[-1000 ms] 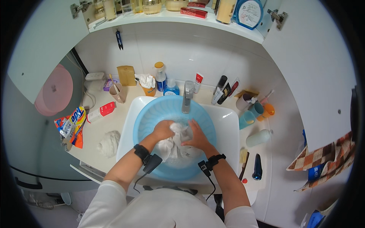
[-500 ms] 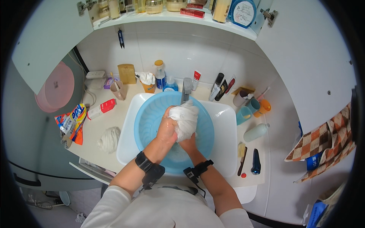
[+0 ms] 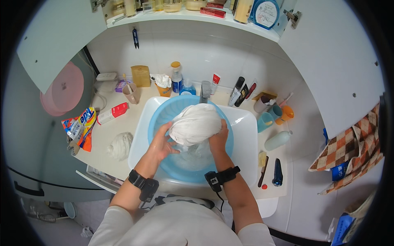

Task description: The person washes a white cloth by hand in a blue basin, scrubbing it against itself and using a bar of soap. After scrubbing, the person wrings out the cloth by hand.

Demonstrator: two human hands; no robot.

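Note:
A bundled wet white cloth [image 3: 195, 125] is between my hands, over the light blue basin [image 3: 158, 123] and just in front of the faucet [image 3: 205, 91]. My left hand [image 3: 161, 144] cups the cloth's left side with its fingers spread, some showing below the bundle. My right hand [image 3: 219, 137] grips the right side; its fingers are partly hidden behind the cloth. Cloudy, sudsy water [image 3: 186, 160] lies in the basin, which sits in the white sink [image 3: 244, 131]. Another twisted white cloth [image 3: 120, 146] rests on the counter to the left.
A detergent bag [image 3: 84, 127] and a red-and-white box [image 3: 113, 113] lie at left. Bottles and a tissue-filled cup [image 3: 162, 84] line the back wall. Cups [image 3: 264, 121], a pale bottle [image 3: 278, 140] and a comb [image 3: 263, 172] stand or lie at right. Open cabinet doors [image 3: 336, 57] flank the shelf overhead.
The cloth was squeezed into a tight wad between my hands; now it is a broader, looser bundle. My hands have moved apart to its two sides. The view has shifted slightly.

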